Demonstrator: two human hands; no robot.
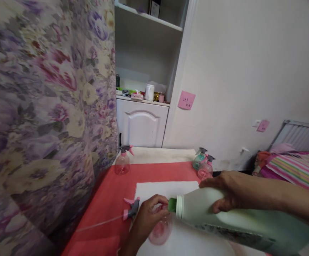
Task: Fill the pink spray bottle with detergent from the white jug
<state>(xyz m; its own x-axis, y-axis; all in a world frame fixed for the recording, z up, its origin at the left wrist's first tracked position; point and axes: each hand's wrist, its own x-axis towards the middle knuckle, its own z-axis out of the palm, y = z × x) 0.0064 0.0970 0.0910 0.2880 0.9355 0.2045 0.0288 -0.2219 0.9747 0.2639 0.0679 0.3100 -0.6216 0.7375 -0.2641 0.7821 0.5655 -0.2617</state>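
My right hand (230,190) is closed on a large pale green jug (207,206), tipped on its side with its neck to the left. The jug's green spout (172,204) sits at the mouth of a clear pink spray bottle (160,231). Around the neck of that upright bottle are the fingers of my left hand (153,213). Whether liquid flows is too hard to see. Left of my left hand, a grey and pink spray head (133,208) lies on the table with its thin tube stretching left.
A pink spray bottle (122,164) stands at the back left. At the back right are a green spray bottle (199,160) and another pink spray bottle (205,170). A floral curtain (50,106) hangs at left; a white cabinet (143,121) is behind.
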